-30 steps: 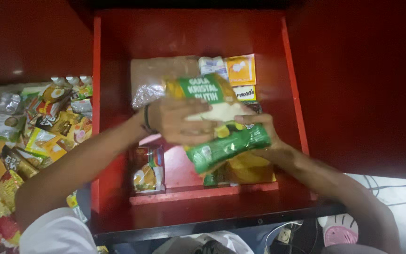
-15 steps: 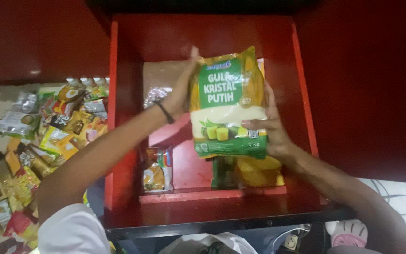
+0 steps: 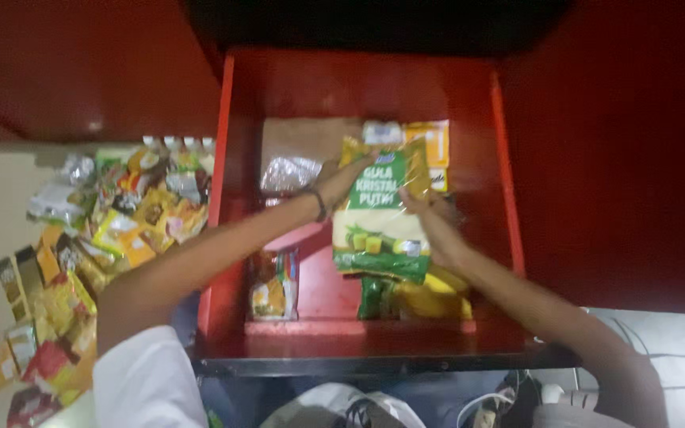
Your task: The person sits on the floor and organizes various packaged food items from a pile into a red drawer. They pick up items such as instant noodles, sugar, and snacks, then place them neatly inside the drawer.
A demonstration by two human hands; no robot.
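green-and-clear sugar bag (image 3: 376, 214) | lying flat, lengthwise | inside red drawer (image 3: 358, 87), right of centre

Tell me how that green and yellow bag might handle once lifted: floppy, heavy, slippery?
The green and yellow bag looks full and bulging, so probably heavy for its size. Its glossy film may be slippery. Both hands, left hand and right hand, brace it, hinting it sags.
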